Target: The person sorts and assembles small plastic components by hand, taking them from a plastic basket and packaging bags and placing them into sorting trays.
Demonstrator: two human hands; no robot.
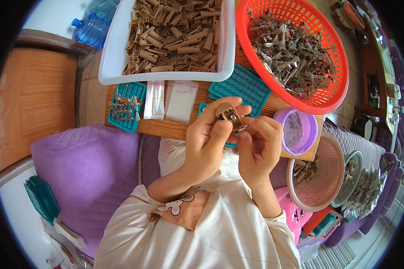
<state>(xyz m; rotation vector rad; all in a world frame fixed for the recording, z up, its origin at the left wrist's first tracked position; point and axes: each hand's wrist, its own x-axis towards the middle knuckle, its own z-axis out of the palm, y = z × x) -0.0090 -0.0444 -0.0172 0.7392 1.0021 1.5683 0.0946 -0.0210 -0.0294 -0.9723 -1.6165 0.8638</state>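
Note:
My left hand (209, 142) grips a small brown plastic casing (227, 112), with its hollow side facing up and a bit of metal inside. My right hand (261, 150) is pinched at the casing's lower right end; whatever lies between those fingertips is too small to make out. Beyond my hands, a white tub (108, 67) is full of similar brown plastic parts. A red basket (339, 85) to its right holds a heap of thin metal pieces in clear wrapping.
Teal ridged trays (251, 83) lie on the wooden table (155, 128), one at left with metal pieces (125, 107) on it. Clear plastic bags (182, 101) sit beside it. A purple tub (312, 130) stands at the right corner, near a pink basket (321, 188) and a green basket (357, 166).

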